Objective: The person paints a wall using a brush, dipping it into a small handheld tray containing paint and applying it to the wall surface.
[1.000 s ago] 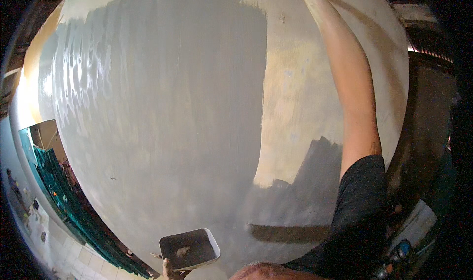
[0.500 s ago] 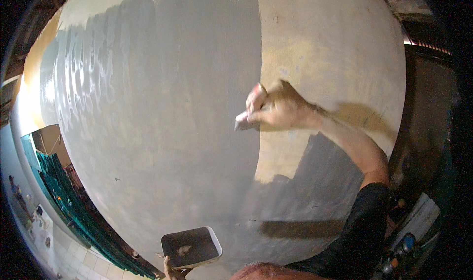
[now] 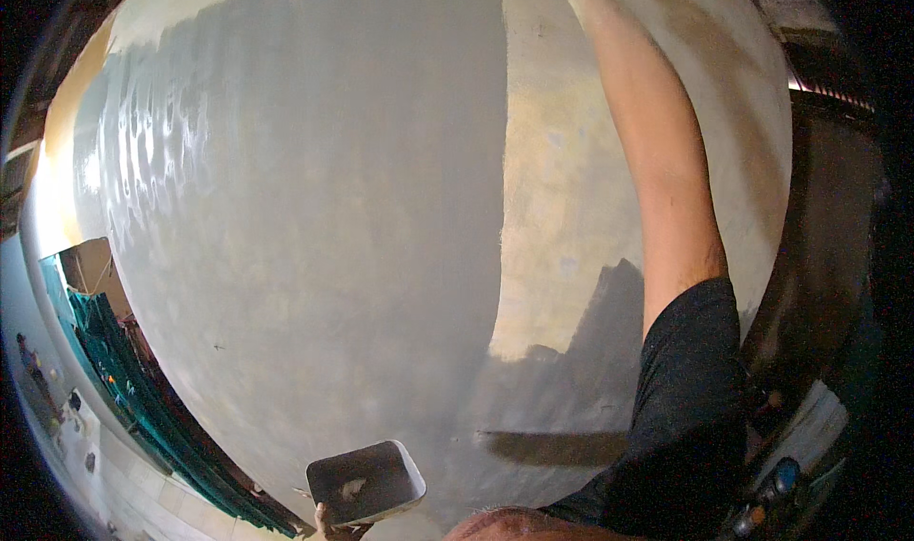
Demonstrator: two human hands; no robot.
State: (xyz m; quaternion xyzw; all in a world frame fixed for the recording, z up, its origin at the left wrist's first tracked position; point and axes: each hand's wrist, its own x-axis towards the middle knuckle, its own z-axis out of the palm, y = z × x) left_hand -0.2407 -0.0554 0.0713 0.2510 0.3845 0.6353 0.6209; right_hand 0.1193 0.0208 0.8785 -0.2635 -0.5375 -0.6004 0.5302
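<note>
My left hand (image 3: 329, 526) grips the edge of a rectangular paint tub (image 3: 414, 489) at the bottom of the view. Dark grey paint shows inside it, with a pale lump or patch in the middle. My right arm (image 3: 657, 141) reaches up along the wall, bare below a black sleeve. It leaves the picture at the top edge, so the right hand and anything in it are hidden. In front of me the wall (image 3: 362, 208) carries a broad coat of grey paint, glossy and wet-looking at the left. A cream, unpainted strip (image 3: 547, 208) lies right of its straight edge.
A green curtain (image 3: 114, 389) hangs by an opening at the lower left, with a pale tiled floor (image 3: 181, 512) beyond. At the right are a dark doorway (image 3: 819, 217), a leaning board (image 3: 809, 422) and a blue round object (image 3: 786, 474). Shadows fall across the wall.
My right hand, earlier at mid-wall closed on a small pale-tipped thing, has moved up and out of the picture. The arm is now stretched upward. The tub has hardly shifted.
</note>
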